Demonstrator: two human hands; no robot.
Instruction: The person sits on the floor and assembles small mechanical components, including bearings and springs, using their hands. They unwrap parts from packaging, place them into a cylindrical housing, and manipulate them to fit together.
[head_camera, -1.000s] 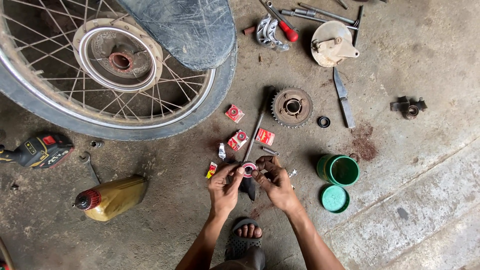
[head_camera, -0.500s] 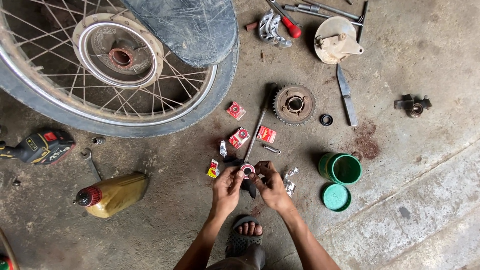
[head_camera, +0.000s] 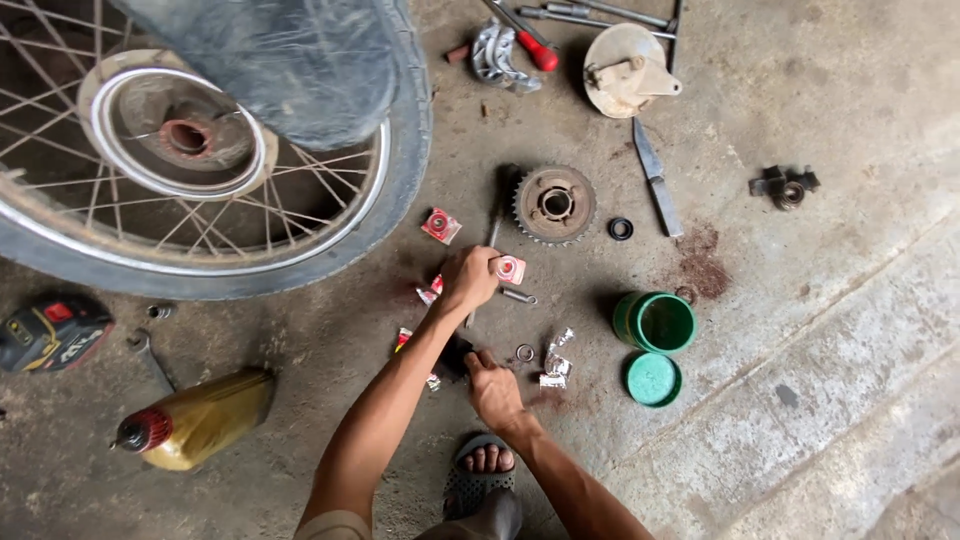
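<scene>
My left hand (head_camera: 470, 278) reaches forward with curled fingers. It lies over a thin dark metal bar (head_camera: 497, 215) and a red-and-white small packet (head_camera: 430, 292) on the concrete floor; what it grips is hidden. A second such packet (head_camera: 510, 268) lies at its fingertips. My right hand (head_camera: 492, 388) is low near my sandalled foot (head_camera: 485, 470). It pinches a small dark round part (head_camera: 455, 355) against the floor. A small metal ring (head_camera: 525, 352) and crumpled foil (head_camera: 556, 365) lie just right of that hand.
A spoked motorcycle wheel (head_camera: 200, 160) fills the upper left. A toothed sprocket (head_camera: 555, 203), a black seal ring (head_camera: 620, 229) and a third packet (head_camera: 440, 225) lie ahead. A green tub (head_camera: 655, 322) and its lid (head_camera: 653, 380) are right. A yellow oil bottle (head_camera: 200, 420) is left.
Both hands held the dark part together. My left hand has let go and reached forward to the packets and bar, while my right hand has lowered the part to the floor.
</scene>
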